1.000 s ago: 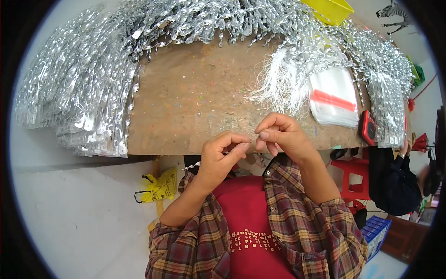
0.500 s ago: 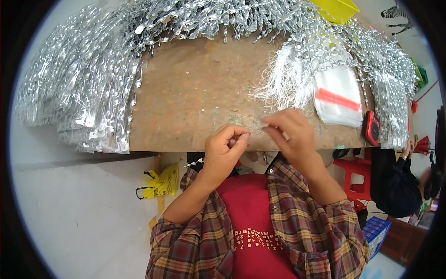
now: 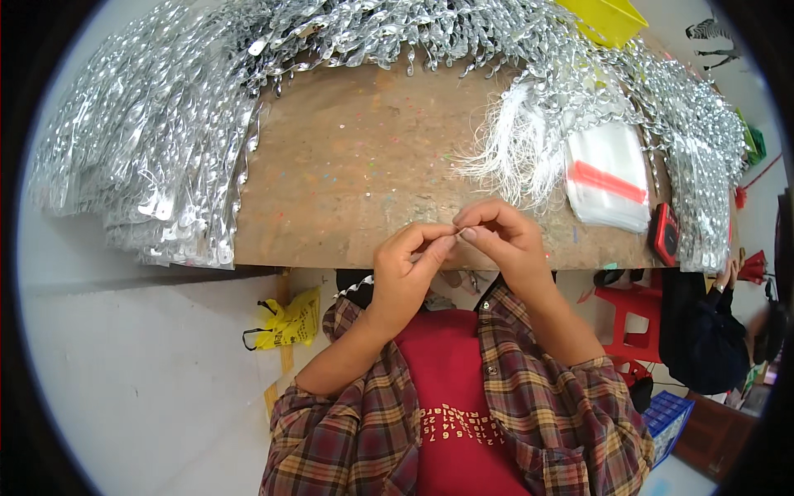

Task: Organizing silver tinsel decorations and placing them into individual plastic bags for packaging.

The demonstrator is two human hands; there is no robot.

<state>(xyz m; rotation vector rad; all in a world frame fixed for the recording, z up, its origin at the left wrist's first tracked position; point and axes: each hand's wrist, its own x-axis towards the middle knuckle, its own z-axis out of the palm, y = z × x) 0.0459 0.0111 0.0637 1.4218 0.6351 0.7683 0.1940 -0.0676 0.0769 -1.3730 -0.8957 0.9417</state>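
Observation:
In front of my chest, by the table's near edge, both hands meet at the fingertips. My left hand [image 3: 407, 258] is closed, thumb against forefinger. A silver twisted strip [image 3: 356, 287] sticks out to the left from beneath it and seems to be held in its fingers, which hide the rest. My right hand [image 3: 506, 240] pinches at the same spot, fingertips touching the left ones. Whatever lies in that pinch is too fine to make out. Beyond the right hand, a bundle of white strings [image 3: 514, 153] lies on the brown table [image 3: 347, 174].
Piles of silver twisted strips [image 3: 157, 149] cover the table's left, far and right sides. Clear plastic bags [image 3: 608, 182] with a red band lie beside a red device [image 3: 664, 234]. A yellow container [image 3: 608, 21] stands far right. Another person [image 3: 703, 339] sits at the right by a red stool [image 3: 628, 318].
My right hand has come down and left, bringing its fingertips against those of my left hand. The left hand stays closed in nearly the same place.

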